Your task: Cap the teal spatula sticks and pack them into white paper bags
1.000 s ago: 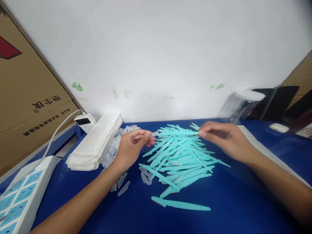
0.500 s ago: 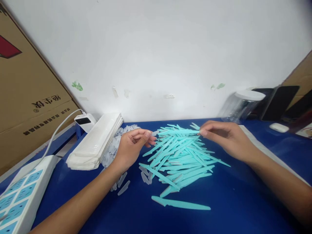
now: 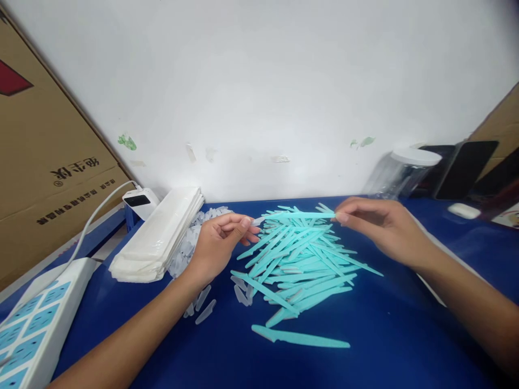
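Between thumb and fingers of my left hand (image 3: 223, 237) is a small translucent blade cap (image 3: 257, 221). My right hand (image 3: 367, 227) pinches the thin handle end of a turquoise eyebrow razor (image 3: 302, 215), held level above a heap of similar razors (image 3: 300, 265). The razor's other end meets the cap; I cannot tell how far it sits inside. Loose translucent caps (image 3: 184, 254) are piled behind and left of my left hand, and a few lie nearer. One turquoise razor (image 3: 302, 337) lies apart in front of the heap.
A stack of white plastic sleeves (image 3: 158, 237) lies left of the caps, beside a small white device (image 3: 140, 202) with a cable. A power strip (image 3: 44, 319) is at the left. Back right stand a clear jar (image 3: 405, 173) and dark phone-like slabs (image 3: 466, 170).
My right hand has shifted slightly right, and the razor in it has levelled and turned a little. My left hand with the cap stays almost in place.
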Motion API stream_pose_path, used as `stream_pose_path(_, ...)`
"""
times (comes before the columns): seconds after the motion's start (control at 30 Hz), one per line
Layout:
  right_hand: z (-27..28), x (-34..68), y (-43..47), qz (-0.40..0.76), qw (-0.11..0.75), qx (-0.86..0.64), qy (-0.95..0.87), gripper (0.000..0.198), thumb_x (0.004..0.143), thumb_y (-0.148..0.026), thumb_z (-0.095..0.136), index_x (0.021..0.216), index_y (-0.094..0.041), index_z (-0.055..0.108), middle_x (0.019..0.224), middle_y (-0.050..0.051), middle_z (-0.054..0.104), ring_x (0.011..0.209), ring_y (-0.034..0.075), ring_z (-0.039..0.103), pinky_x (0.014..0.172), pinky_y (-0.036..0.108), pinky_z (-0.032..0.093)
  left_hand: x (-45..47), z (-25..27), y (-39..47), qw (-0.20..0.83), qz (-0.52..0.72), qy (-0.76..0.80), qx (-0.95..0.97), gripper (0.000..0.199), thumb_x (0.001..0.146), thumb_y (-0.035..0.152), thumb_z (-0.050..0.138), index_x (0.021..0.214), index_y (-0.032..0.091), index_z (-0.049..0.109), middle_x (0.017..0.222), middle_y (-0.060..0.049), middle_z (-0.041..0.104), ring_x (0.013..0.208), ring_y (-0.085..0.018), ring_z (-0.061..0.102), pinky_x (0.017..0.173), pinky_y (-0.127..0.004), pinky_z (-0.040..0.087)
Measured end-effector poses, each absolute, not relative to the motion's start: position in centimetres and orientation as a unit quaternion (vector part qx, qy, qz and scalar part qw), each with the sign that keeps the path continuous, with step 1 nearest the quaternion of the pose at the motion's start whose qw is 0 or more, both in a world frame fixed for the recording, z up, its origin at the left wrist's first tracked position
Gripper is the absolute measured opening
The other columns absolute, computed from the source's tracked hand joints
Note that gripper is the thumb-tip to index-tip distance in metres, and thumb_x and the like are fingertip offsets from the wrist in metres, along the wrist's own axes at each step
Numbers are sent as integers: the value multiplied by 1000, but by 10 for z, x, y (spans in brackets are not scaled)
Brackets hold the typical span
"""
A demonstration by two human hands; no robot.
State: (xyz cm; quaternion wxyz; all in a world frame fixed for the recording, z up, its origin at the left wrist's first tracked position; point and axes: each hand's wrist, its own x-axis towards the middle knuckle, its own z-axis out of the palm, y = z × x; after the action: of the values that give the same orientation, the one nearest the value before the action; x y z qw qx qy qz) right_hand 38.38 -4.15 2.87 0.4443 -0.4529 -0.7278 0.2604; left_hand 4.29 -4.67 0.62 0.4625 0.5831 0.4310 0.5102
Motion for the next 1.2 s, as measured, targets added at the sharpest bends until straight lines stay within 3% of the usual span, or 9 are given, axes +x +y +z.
stream_pose_path(0.53,22,367,-53,303,409,-408,-758,29,100,-49,76,86,-25,81,90,5,77,82,22,69,77,36,53,45,0,-52,451,464,439,623,33,98,50,81,97,18,79,91,-8,87,73,-20,82,66,-28,60)
stream_pose_path(0.73,26,370,-50,287,420,-425,-749,34,95,-56,79,84,-25,82,90,6,79,82,23,70,77,37,55,43,2,-51,425,454,452,639,36,99,55,77,101,19,78,95,-8,87,75,-22,81,69,-31,61)
stream_pose_path(0.8,28,381,-42,252,453,-474,-712,38,88,-61,83,81,-23,82,85,7,79,79,24,70,76,37,54,38,5,-48,361,455,470,665,36,101,56,75,109,21,78,96,-7,86,78,-22,80,71,-32,61)
stream_pose_path(0.9,29,408,-26,189,476,-578,-635,39,81,-60,84,80,-21,83,80,7,80,75,26,70,75,39,53,24,9,-40,154,413,521,731,32,102,54,72,111,24,80,87,-3,82,74,-22,74,70,-33,54)
stream_pose_path(1.03,28,444,-10,81,368,-626,-683,31,84,-50,75,79,-21,84,86,11,83,75,29,72,76,43,50,6,11,-29,-55,284,552,782,28,106,47,63,105,25,81,81,-3,78,69,-24,69,65,-35,42)
stream_pose_path(1.2,24,469,-3,18,245,-629,-738,24,88,-41,74,81,-21,84,83,13,82,74,31,72,71,42,48,-6,11,-23,-115,196,573,787,32,108,46,57,99,25,78,83,-7,79,74,-28,71,60,-35,37)
